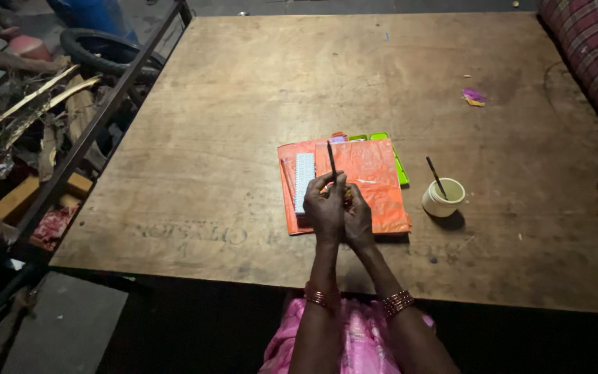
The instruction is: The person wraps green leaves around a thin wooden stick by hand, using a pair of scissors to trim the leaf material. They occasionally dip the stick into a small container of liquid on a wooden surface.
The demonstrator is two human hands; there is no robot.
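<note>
Stick (331, 158) upright, L hand (325, 208) & R hand (358, 220) pressed together.

Hands joined at centre, forearms converging.
Left hand (324, 206) and right hand (358, 218) press together, fingers curled inward, backs toward the camera. Both wrists carry bangles; forearms rise from the lower edge, narrowing to meet.

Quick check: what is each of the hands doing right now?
Left hand: closed on a thin dark stick.
Right hand: closed against the left; what it holds cannot be told.
</note>
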